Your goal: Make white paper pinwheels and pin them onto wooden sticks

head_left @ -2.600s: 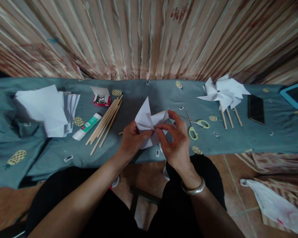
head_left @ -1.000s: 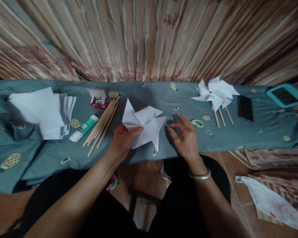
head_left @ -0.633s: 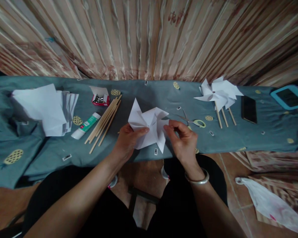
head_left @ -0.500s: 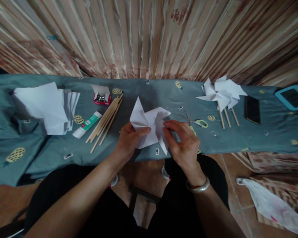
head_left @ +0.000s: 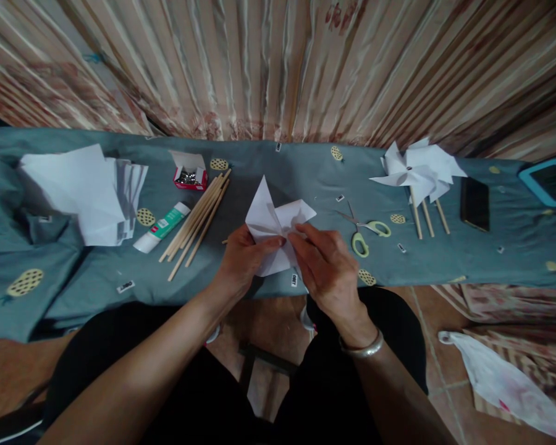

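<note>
A white paper pinwheel (head_left: 271, 225), partly folded, is held between my hands above the front of the table. My left hand (head_left: 246, 254) grips its left side, the thumb pressed near the centre. With fingers closed at the middle of the paper, my right hand (head_left: 327, 262) holds a folded-in flap, and it covers the lower right part of the sheet. Left of my hands lies a bundle of wooden sticks (head_left: 199, 216). Scissors with green handles (head_left: 360, 227) rest open to the right.
A stack of white paper (head_left: 90, 198), a glue stick (head_left: 162, 228) and a small box of metal pins (head_left: 189, 176) are on the left. Finished pinwheels on sticks (head_left: 417, 170), a phone (head_left: 475, 204) and a blue-framed device (head_left: 550, 181) lie at the right. Curtains (head_left: 278, 68) hang behind.
My right hand has moved left toward the pinwheel's centre, bringing the right flap inward. The scissors' lower handle now shows fully. My left hand keeps its hold.
</note>
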The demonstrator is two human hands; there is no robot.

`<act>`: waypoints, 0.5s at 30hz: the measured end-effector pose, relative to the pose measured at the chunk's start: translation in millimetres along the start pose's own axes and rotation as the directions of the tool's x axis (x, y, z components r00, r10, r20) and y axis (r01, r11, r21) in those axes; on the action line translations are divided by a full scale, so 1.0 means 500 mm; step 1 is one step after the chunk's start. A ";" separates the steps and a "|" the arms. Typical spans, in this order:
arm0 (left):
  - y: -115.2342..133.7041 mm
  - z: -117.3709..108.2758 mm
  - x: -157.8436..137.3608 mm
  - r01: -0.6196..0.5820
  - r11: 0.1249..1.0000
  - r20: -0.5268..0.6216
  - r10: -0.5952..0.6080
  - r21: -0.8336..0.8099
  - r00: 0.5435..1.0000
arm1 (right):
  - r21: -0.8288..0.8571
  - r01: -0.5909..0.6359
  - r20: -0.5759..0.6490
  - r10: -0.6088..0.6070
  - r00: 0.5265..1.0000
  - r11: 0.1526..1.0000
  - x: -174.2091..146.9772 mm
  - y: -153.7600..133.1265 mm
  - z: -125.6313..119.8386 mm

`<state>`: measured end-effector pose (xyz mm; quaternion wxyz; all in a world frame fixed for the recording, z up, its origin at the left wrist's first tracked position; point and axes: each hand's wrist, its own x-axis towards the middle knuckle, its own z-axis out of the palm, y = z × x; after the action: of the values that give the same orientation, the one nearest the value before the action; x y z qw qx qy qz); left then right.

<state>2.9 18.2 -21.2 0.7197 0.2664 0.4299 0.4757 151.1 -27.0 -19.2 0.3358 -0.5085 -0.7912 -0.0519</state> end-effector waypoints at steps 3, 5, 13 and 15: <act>-0.002 -0.002 0.000 -0.002 1.000 0.013 0.002 -0.008 1.000 | -0.003 -0.008 0.022 0.008 1.000 1.000 -0.001 -0.001 0.000; -0.004 -0.003 0.001 -0.005 1.000 0.014 0.005 -0.005 1.000 | -0.020 -0.001 0.026 0.002 1.000 1.000 -0.001 0.000 0.001; -0.002 -0.002 0.001 0.023 1.000 -0.017 -0.022 0.018 1.000 | -0.048 0.062 0.023 -0.061 0.998 0.997 0.000 0.003 0.004; -0.002 -0.002 0.001 0.025 1.000 -0.013 -0.025 0.017 1.000 | -0.040 0.056 0.022 -0.055 0.998 0.998 -0.001 0.003 0.003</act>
<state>2.5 18.2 -22.9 0.7204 0.2644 0.4419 0.4646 151.8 -26.0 -21.2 0.3157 -0.4934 -0.8073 -0.0719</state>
